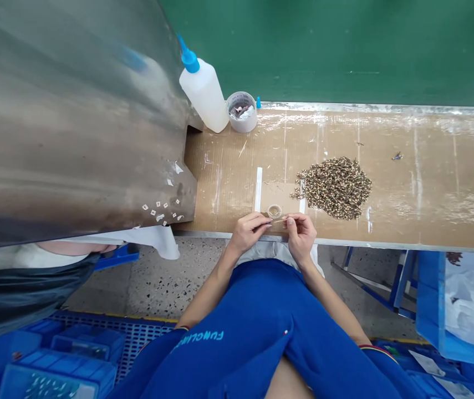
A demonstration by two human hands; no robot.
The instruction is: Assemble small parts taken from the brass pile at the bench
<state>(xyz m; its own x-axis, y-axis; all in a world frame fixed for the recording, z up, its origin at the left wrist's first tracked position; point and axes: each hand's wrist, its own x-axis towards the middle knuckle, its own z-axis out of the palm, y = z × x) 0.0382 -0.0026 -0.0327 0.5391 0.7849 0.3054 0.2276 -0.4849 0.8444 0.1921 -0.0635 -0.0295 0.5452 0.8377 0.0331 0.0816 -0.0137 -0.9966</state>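
Note:
My right hand (302, 231) is closed in a pinch on a thin wooden stick (279, 221), which looks like a toothpick and points left. Facing it, my left hand (250, 230) has its thumb and fingertips pressed together near the stick's tip; whatever sits between them is too small to make out. Just beyond the fingertips is a small round clear dish (274, 210) on a cardboard patch with white tape strips (258, 188) at its sides. To the right lies a heap of tiny gold-and-dark metal-looking pieces (339, 188), a few strayed toward the dish.
A white squeeze bottle (207, 94) with a blue nozzle stands beside a tape roll (242, 119) containing scraps. A metal housing (74, 122) bounds the left; a green surface (345, 50) lies behind the cardboard-covered bench (436, 183). Another person's arm (74, 247) shows at left. Blue crates (430, 310) stand below.

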